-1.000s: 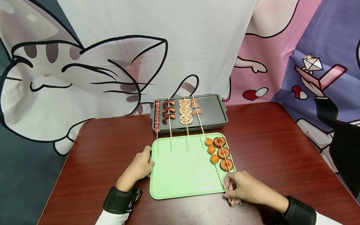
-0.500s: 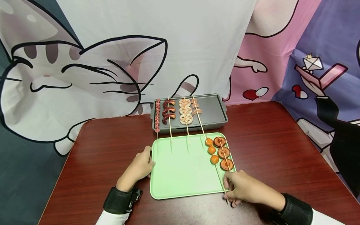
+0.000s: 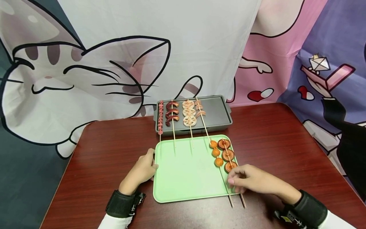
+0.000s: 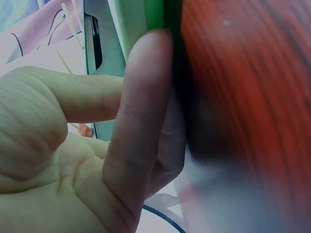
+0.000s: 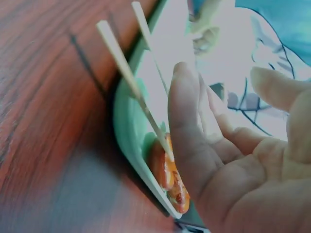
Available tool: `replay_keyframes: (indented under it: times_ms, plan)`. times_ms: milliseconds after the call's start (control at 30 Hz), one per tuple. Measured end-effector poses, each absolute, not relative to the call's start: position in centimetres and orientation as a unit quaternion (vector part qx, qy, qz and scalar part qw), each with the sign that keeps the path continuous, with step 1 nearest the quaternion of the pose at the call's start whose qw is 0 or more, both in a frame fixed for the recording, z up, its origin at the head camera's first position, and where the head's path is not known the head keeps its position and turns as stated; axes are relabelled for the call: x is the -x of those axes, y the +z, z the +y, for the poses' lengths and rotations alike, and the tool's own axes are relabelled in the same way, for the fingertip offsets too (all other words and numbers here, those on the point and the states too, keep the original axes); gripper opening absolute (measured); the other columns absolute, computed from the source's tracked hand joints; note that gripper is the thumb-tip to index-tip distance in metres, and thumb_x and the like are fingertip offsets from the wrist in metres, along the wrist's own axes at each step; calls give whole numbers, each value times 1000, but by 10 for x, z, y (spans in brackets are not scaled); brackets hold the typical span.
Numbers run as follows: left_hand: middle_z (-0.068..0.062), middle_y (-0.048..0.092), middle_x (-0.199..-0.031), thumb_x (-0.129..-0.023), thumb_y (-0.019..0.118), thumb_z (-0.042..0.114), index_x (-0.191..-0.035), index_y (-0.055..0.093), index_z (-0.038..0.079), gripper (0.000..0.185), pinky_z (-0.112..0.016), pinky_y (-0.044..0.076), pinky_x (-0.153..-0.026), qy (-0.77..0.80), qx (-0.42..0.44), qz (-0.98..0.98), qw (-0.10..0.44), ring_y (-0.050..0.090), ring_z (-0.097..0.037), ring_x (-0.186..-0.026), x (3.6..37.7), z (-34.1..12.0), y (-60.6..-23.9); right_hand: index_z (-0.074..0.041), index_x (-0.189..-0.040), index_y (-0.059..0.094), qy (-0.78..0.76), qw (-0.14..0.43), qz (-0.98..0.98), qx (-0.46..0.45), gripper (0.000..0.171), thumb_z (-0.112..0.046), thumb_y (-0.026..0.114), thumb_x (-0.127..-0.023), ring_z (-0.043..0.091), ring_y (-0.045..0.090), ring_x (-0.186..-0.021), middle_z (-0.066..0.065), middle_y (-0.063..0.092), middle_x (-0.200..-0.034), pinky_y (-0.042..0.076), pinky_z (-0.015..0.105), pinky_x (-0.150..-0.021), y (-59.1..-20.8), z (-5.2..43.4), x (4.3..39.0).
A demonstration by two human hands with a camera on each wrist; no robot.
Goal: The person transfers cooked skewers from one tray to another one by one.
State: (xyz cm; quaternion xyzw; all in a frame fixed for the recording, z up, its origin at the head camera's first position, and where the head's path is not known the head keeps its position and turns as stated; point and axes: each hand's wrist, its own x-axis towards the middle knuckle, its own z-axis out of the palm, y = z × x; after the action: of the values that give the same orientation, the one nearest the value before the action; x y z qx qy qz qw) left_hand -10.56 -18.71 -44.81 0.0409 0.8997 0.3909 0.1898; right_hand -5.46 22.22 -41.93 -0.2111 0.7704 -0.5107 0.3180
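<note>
Right hand (image 3: pixel 251 181) over mushroom skewer (image 3: pixel 228 156), fingers loose, not yet gripping.
Left hand (image 3: pixel 143 168) fingers straight, steadying green tray (image 3: pixel 183 178); next likely pinch the stick and lift.

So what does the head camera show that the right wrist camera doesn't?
Only the head view shows the left hand resting against the green tray's left edge, the grey grill pan with four skewers, and the cartoon backdrop. Only the right wrist view shows the right hand from its palm side, fingers loosely spread near the sticks, gripping neither. Both show the tray, the red-brown table and the two skewer sticks overhanging the tray's edge.
</note>
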Motion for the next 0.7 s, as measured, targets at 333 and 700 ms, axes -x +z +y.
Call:
replay_keyframes:
  times_ms: [333, 700]
  plan:
    - [-11, 49, -78, -102, 58, -1, -144, 39, -2, 46, -33, 52, -53, 396, -46, 897, 192, 55, -24, -55, 104, -186, -448, 21, -137, 49, -622, 346, 685, 157, 49, -21, 43, -113, 31, 71, -112, 28, 67, -125, 60, 36, -96, -415, 232, 77]
    - [-12, 50, -79, -103, 59, -1, -145, 37, -3, 48, -33, 51, -53, 387, -40, 900, 195, 56, -24, -55, 104, -186, -445, -11, -136, 59, -739, 363, 556, 111, 38, -26, 30, -115, 25, 66, -123, 8, 66, -132, 56, 40, -103, -410, 233, 103]
